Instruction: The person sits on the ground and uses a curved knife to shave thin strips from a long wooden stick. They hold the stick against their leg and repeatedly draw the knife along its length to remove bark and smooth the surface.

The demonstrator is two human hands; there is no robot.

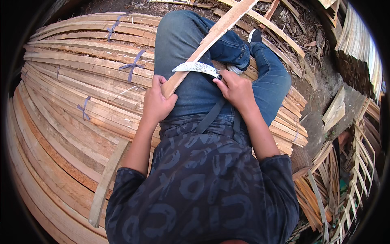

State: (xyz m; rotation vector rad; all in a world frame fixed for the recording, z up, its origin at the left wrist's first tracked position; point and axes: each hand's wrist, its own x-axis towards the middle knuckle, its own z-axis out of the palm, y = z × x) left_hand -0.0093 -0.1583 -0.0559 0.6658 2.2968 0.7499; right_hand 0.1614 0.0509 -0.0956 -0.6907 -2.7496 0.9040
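Note:
A long wooden strip (217,33) slants across my lap, from my left hand up past the top edge of the view. My left hand (159,99) is closed around its near end. In my right hand (236,88) is the dark handle of a curved knife (196,68). Its pale, speckled blade lies across the strip just beyond my left hand, with the tip pointing left. Whether the edge bites into the wood cannot be made out. The strip passes over my thigh in blue jeans (178,40).
Bundles of wooden strips (81,77), bound with purple ties (133,66), lie under and left of me. A short loose slat (106,183) rests across the stack. Corrugated sheets (359,49) stand at the far right. Wood scraps (315,199) and a slatted frame (359,162) are at lower right.

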